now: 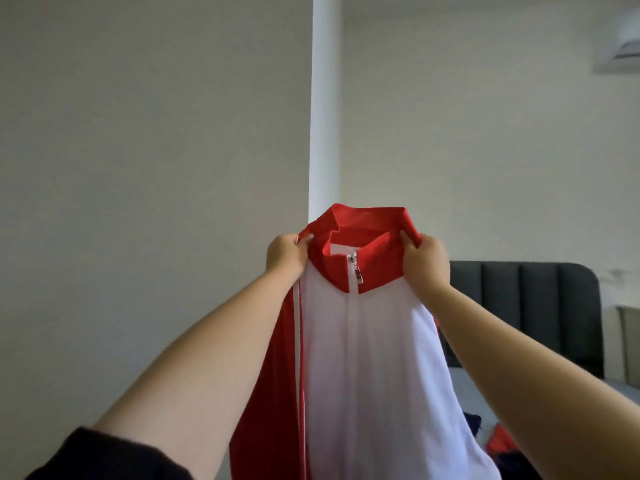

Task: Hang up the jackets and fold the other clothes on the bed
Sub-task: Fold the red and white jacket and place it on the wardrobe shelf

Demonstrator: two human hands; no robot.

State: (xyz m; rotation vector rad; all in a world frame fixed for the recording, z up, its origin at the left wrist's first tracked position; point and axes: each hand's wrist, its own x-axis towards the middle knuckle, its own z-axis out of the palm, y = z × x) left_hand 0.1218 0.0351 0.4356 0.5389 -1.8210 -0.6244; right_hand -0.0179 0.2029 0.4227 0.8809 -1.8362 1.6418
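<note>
The person held a red and white jacket (363, 358) up in the air before a pale wall (156, 133). The left hand (284, 255) pinched 1 side of its red collar (367, 230); the right hand (426, 258) gripped the other. Its zip (354, 271) was closed. A dark headboard (526, 306) stood behind at right.

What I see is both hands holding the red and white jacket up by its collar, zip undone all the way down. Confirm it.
Wrong on the zip: the head view shows it closed up to the collar. The rest stands: left hand and right hand hold the red and white jacket up by its collar.
</note>
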